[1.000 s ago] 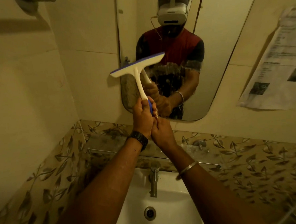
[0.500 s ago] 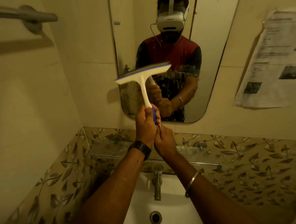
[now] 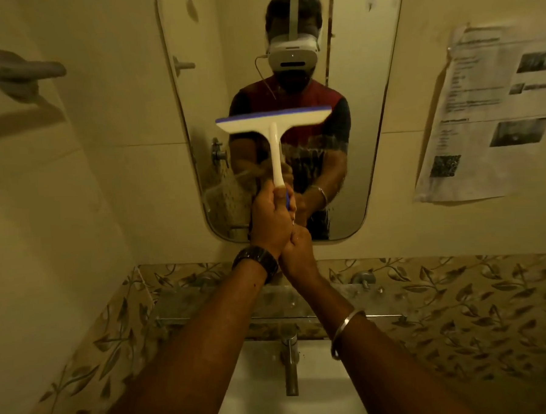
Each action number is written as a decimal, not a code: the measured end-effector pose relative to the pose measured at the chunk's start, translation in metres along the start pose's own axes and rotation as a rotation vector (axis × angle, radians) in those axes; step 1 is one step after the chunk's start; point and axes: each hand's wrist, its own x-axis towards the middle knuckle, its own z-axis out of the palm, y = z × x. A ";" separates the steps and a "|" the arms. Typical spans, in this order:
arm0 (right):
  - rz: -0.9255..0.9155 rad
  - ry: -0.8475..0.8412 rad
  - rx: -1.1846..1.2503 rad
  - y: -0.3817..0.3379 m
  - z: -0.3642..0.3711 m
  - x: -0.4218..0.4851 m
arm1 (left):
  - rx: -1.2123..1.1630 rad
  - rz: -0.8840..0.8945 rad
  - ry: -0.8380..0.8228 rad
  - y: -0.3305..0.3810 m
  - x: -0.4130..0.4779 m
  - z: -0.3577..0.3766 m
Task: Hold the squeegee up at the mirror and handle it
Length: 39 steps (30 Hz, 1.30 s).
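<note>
Both hands are wrapped around the handle of a white squeegee (image 3: 273, 124): the left hand (image 3: 271, 221) is curled higher up, the right hand (image 3: 299, 248) just beneath it. Its blue-edged blade is held level against the wet mirror (image 3: 373, 157), above the tap (image 3: 290, 364) and basin (image 3: 262, 391). A paper sheet (image 3: 488, 116) is seen on the right wall.
</note>
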 end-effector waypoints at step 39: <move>0.131 0.152 0.112 0.011 -0.029 -0.058 | 0.220 0.038 -0.289 -0.015 -0.046 0.030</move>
